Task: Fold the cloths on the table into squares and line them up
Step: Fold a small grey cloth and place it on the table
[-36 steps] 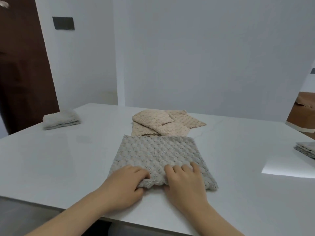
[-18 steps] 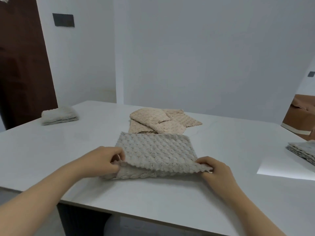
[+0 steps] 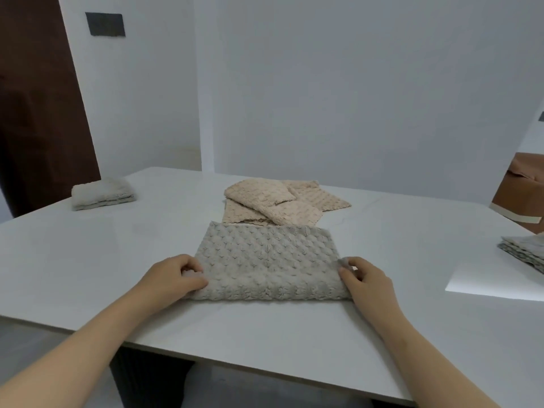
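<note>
A grey textured cloth (image 3: 269, 260) lies folded over on the white table (image 3: 88, 260) in front of me. My left hand (image 3: 173, 276) pinches its left edge with curled fingers and thumb. My right hand (image 3: 366, 279) pinches its right edge the same way. Behind it lie loose beige cloths (image 3: 276, 206) in an untidy overlapping heap. A folded pale grey cloth (image 3: 101, 194) sits at the table's far left. More folded grey cloths (image 3: 527, 251) lie at the right edge of view.
The table's near edge runs just under my forearms. A brown door (image 3: 35, 113) stands at the left. A brown box (image 3: 521, 195) is beyond the table's right corner. A bright patch of light (image 3: 485, 281) falls on the table's right side.
My hands moved apart from the cloth's near middle to its left and right edges, lifted the near edge and carried it away from me. The cloth now lies shorter, with a fold at its near side.
</note>
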`<move>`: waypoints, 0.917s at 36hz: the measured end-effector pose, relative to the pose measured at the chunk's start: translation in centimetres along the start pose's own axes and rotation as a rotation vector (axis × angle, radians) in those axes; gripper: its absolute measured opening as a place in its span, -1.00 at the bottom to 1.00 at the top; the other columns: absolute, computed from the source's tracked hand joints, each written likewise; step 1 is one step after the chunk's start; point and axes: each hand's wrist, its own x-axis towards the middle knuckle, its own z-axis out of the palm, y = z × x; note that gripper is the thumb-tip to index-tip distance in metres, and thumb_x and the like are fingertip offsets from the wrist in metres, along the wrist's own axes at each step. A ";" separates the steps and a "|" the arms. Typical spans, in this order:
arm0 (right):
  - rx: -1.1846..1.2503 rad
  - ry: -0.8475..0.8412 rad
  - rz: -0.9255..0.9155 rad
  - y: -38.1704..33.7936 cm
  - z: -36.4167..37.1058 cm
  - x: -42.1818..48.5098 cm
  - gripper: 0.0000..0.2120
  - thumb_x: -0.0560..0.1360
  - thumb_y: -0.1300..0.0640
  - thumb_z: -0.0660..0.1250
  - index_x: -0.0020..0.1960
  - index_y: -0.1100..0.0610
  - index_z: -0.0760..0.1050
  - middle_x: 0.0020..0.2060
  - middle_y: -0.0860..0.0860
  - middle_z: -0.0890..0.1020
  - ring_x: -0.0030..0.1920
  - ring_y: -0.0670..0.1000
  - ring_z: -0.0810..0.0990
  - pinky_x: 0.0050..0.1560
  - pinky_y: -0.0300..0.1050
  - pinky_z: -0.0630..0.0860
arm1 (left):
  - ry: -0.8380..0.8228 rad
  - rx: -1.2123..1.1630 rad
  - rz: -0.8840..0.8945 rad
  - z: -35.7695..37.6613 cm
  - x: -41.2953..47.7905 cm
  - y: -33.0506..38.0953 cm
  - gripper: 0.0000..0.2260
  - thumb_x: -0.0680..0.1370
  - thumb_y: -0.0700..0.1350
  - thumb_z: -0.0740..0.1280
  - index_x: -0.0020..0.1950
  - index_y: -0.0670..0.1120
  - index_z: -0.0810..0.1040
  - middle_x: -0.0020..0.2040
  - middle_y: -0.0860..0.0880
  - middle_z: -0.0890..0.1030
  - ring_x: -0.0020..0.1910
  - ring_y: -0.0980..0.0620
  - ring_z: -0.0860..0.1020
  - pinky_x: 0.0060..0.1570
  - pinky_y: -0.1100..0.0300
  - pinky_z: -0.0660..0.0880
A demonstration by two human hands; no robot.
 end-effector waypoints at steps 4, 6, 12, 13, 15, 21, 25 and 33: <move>-0.042 -0.009 -0.004 -0.3 0.2 0.0 -0.86 0.52 0.06 0.27 -0.10 0.11 0.54 -0.34 0.02 0.54 -0.27 -0.02 0.45 -0.27 -0.22 0.30 | -0.069 0.076 -0.001 -0.5 0.3 -0.2 -0.94 0.45 -0.10 0.41 -0.16 -0.06 0.57 -0.28 0.02 0.52 -0.31 0.11 0.43 -0.31 0.26 0.30; -0.064 -0.007 -0.014 -0.3 0.3 -0.1 -0.84 0.51 0.03 0.30 -0.15 0.11 0.53 -0.36 -0.03 0.53 -0.30 -0.08 0.45 -0.28 -0.24 0.31 | -0.012 0.028 0.039 -0.3 0.0 -0.6 -0.94 0.46 -0.11 0.41 -0.18 -0.05 0.57 -0.24 0.01 0.56 -0.25 0.08 0.46 -0.25 0.25 0.33; -0.025 0.164 -0.149 -0.3 0.4 -0.3 -0.76 0.52 0.10 0.30 -0.22 0.25 0.43 -0.43 0.02 0.43 -0.38 -0.06 0.33 -0.31 -0.33 0.30 | 0.206 -0.193 0.153 -0.1 -0.4 -0.6 -0.88 0.51 -0.18 0.34 -0.22 -0.02 0.50 -0.27 0.03 0.53 -0.25 0.10 0.45 -0.28 0.25 0.32; -0.015 0.162 -0.160 -0.3 0.4 -0.2 -0.77 0.52 0.10 0.29 -0.21 0.25 0.42 -0.43 0.02 0.42 -0.38 -0.06 0.32 -0.30 -0.34 0.31 | 0.198 -0.181 0.162 0.0 0.0 -0.5 -0.87 0.53 -0.18 0.31 -0.20 -0.01 0.49 -0.26 0.04 0.52 -0.25 0.12 0.44 -0.27 0.27 0.32; -0.042 0.113 -0.149 -0.3 0.6 0.1 -0.76 0.54 0.10 0.27 -0.21 0.25 0.39 -0.42 0.00 0.41 -0.38 -0.06 0.31 -0.31 -0.34 0.29 | 0.173 -0.125 0.161 0.1 0.7 -0.3 -0.87 0.56 -0.16 0.26 -0.18 0.01 0.46 -0.24 0.06 0.52 -0.23 0.15 0.43 -0.25 0.32 0.31; -0.116 0.065 -0.051 0.0 0.7 0.9 -0.76 0.56 0.12 0.22 -0.19 0.26 0.38 -0.39 0.00 0.44 -0.34 -0.06 0.37 -0.33 -0.39 0.26 | 0.133 0.088 0.117 1.0 1.6 -0.1 -0.93 0.59 -0.09 0.20 -0.07 0.01 0.44 -0.16 0.04 0.54 -0.12 0.00 0.48 -0.26 0.21 0.30; -0.149 0.056 0.006 -0.2 0.4 0.7 -0.80 0.52 0.14 0.22 -0.19 0.26 0.42 -0.36 0.03 0.50 -0.33 -0.05 0.38 -0.33 -0.30 0.27 | 0.087 0.188 0.127 0.8 1.1 -0.1 -0.89 0.58 -0.06 0.21 -0.13 0.11 0.42 -0.18 0.13 0.53 -0.15 0.08 0.47 -0.31 0.36 0.27; -0.077 -0.004 0.033 -1.3 -1.0 0.7 -0.83 0.48 0.15 0.28 -0.25 0.19 0.50 -0.41 0.00 0.55 -0.35 -0.02 0.42 -0.30 -0.16 0.31 | 0.042 0.082 0.149 -1.5 1.2 0.7 -0.90 0.51 -0.08 0.34 -0.20 0.06 0.56 -0.25 0.07 0.58 -0.27 0.15 0.49 -0.31 0.29 0.36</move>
